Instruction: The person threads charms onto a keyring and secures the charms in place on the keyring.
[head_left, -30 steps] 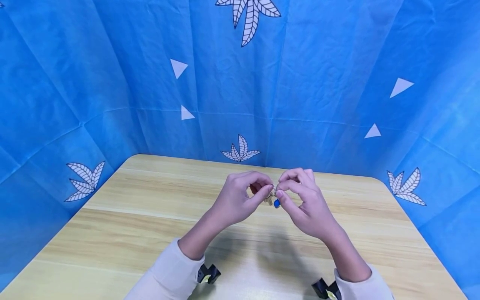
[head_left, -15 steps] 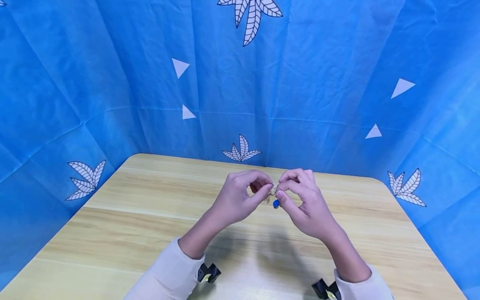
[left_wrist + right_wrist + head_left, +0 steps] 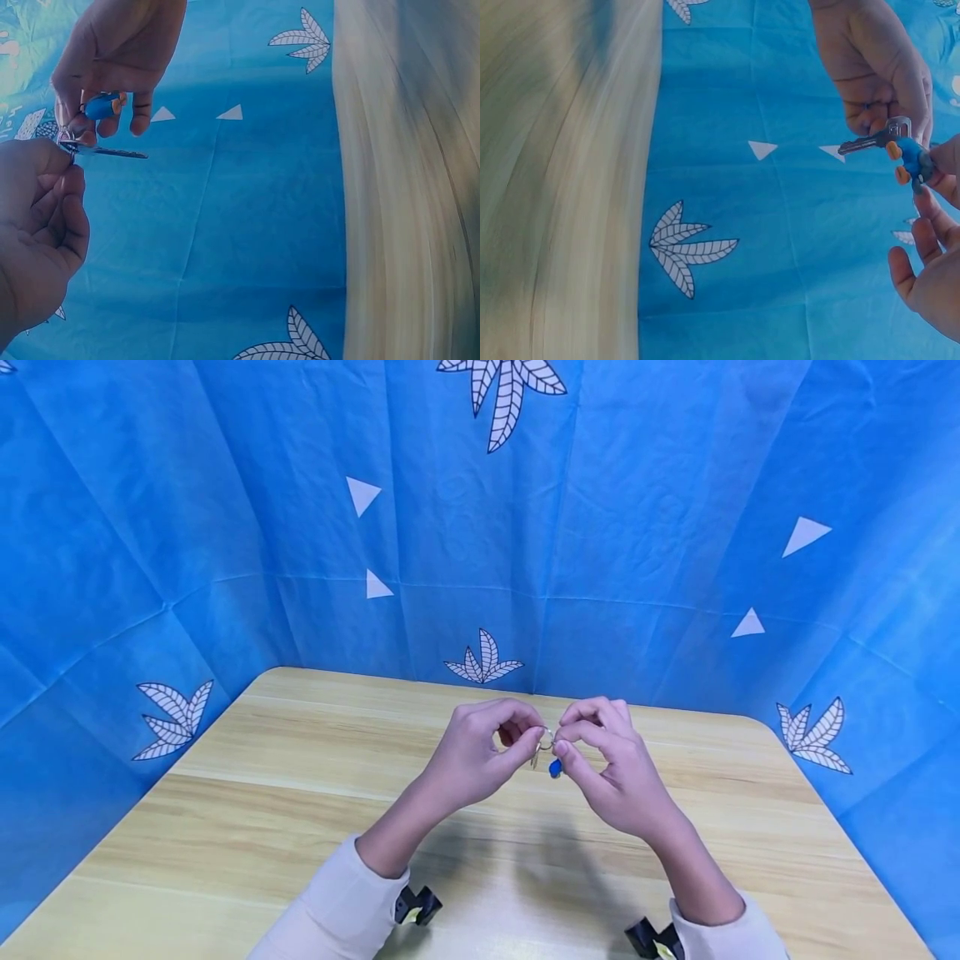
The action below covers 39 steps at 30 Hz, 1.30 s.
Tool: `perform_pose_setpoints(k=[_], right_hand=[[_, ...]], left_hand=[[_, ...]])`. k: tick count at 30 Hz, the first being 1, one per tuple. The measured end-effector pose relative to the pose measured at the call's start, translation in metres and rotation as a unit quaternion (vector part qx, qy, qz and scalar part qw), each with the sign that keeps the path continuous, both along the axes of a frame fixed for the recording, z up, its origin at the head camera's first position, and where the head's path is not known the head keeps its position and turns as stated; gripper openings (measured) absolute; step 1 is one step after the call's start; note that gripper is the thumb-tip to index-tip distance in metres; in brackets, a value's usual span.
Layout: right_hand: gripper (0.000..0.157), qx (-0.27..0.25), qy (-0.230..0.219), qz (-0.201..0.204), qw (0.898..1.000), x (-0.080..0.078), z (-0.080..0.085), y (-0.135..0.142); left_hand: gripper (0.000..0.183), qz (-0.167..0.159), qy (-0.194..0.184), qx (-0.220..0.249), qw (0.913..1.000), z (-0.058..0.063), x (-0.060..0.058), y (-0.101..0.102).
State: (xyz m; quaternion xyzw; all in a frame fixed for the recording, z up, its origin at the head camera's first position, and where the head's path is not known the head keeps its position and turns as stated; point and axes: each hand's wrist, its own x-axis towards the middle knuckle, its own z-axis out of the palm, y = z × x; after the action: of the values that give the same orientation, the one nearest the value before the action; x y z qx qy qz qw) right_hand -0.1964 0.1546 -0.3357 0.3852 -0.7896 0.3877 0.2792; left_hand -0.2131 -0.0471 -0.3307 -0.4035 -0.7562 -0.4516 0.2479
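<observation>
Both hands meet over the table around a metal key ring (image 3: pixel 547 739). My left hand (image 3: pixel 483 752) pinches its left side between thumb and fingers. Across from it, my right hand (image 3: pixel 611 768) pinches at its right side, where the charm joins; the exact hold there is hidden by fingertips. A silver key (image 3: pixel 870 142) hangs beside the left fingertips and shows side-on in the left wrist view. Below the right fingertips dangles a small blue charm (image 3: pixel 555 768), which has orange parts in the right wrist view.
The light wood table (image 3: pixel 300 760) lies under the hands, its far corners rounded. Blue cloth (image 3: pixel 465 527) printed with white leaves and triangles hangs behind and at both sides. Black wrist cameras (image 3: pixel 417 907) sit at the pale sleeves (image 3: pixel 345 893).
The key has turned edge-on and more of the ring shows between the fingertips. The blue charm has swung slightly. Both hands have stayed nearly in place.
</observation>
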Motion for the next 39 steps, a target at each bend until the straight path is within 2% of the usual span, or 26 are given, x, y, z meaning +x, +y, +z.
perform_pose_setpoints(k=[10,22,29,35,39], right_hand=[[0.021,0.0,-0.004,0.002,1.0,-0.001,0.0,-0.001],[0.014,0.024,-0.07,-0.012,0.997,0.0,0.001,0.002],[0.014,0.049,-0.106,0.009,0.993,0.0,0.002,0.002],[0.01,0.07,-0.126,0.019,0.989,-0.003,-0.003,0.006],[0.011,0.095,-0.146,0.026,0.984,-0.008,-0.009,0.009]], left_hand=[[0.005,-0.001,-0.007,-0.002,1.0,0.003,0.0,-0.003],[0.003,0.006,-0.019,-0.015,0.9997,0.004,-0.002,-0.007],[0.005,0.016,-0.022,-0.023,0.9994,0.004,-0.003,-0.008],[0.004,0.023,-0.052,-0.041,0.9976,0.003,-0.004,-0.01],[0.005,0.032,-0.091,-0.081,0.992,0.0,-0.007,-0.012]])
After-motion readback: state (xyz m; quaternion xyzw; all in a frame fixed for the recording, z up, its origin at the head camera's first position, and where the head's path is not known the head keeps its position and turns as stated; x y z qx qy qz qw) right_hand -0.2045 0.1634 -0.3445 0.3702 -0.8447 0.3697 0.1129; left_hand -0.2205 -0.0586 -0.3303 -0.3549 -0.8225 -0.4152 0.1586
